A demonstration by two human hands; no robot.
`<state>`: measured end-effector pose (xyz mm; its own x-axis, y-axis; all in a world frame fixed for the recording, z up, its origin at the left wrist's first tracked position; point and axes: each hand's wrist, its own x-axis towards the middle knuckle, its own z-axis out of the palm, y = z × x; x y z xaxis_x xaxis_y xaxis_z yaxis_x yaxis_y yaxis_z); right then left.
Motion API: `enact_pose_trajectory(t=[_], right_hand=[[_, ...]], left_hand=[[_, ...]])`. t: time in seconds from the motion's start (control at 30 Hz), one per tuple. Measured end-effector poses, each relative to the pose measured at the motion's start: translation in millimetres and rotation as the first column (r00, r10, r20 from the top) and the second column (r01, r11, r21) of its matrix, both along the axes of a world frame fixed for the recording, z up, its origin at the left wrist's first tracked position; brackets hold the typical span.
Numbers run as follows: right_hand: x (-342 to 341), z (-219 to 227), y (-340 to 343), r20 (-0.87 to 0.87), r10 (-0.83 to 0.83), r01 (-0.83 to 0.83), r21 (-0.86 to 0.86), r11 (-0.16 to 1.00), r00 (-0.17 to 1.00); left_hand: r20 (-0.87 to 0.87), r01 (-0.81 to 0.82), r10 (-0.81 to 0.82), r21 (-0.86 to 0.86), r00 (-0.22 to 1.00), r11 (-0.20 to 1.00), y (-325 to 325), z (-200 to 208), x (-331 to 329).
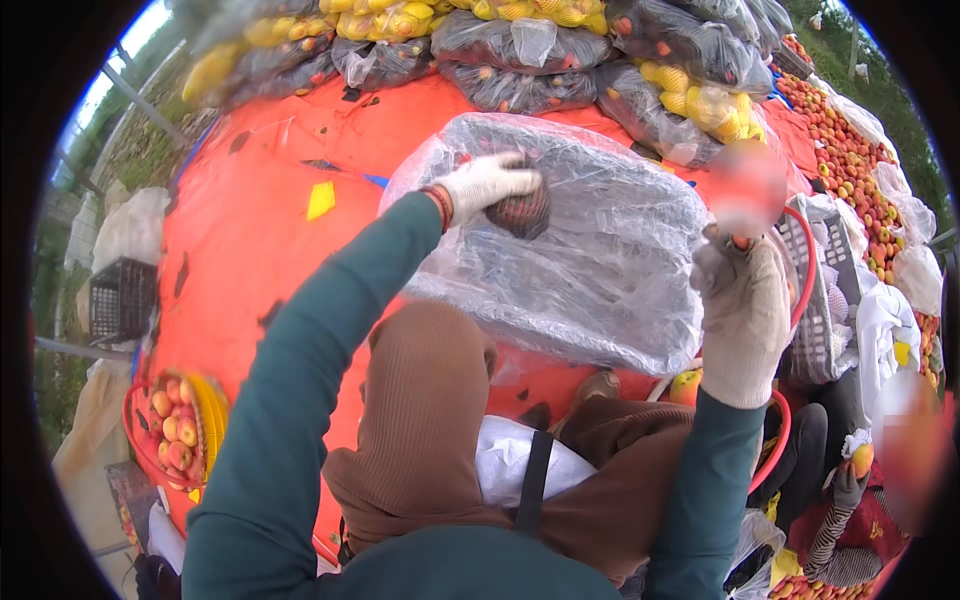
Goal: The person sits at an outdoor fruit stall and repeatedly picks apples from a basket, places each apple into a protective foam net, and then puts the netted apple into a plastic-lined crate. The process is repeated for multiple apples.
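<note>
My left hand (487, 186), in a white knit glove, reaches over the left end of a crate lined with clear plastic (610, 255). Its fingers are closed on a dark red apple in a dark foam net (522, 212), just above the liner. At the crate's right end, my right hand (738, 300) is raised in a pale glove with grey fingers. It grips a round reddish fruit (741, 242), apparently an apple, most of which is blurred out.
Filled bags (525, 45) line the far side. A basket of apples (178, 425) stands at left. To the right are a red-rimmed basket (783, 440), a grey crate with foam nets (825, 290) and a long apple heap (850, 160). A co-worker's hand (850, 485) holds an apple at lower right.
</note>
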<state>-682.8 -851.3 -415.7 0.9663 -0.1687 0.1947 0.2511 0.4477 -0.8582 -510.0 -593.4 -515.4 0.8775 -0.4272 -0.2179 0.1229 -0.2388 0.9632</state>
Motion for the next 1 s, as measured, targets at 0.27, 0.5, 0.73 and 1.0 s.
enact_pose_trajectory(t=[0.27,0.5,0.73,1.0], right_hand=[[-9,-3,14,-0.123,-0.033,0.017,-0.129,0.992,0.992],[4,-5,5,-0.358,0.092,-0.173,-0.203,0.964,0.929],[0,-4,-18,-0.053,-0.035,0.011,-0.389,0.921,0.998],[-136,2,-75,0.022,-0.505,0.504,-0.115,0.856,0.863]], left_hand=[[-0.258,0.511,-0.591,0.801,0.764,0.312,-3,-146,27],[-0.559,0.542,-0.739,0.780,0.378,-0.312,1,-209,11],[-0.008,0.303,-0.581,0.859,0.814,0.413,0,-189,19],[0.261,0.410,-0.575,0.484,0.776,0.773,-56,-23,0]])
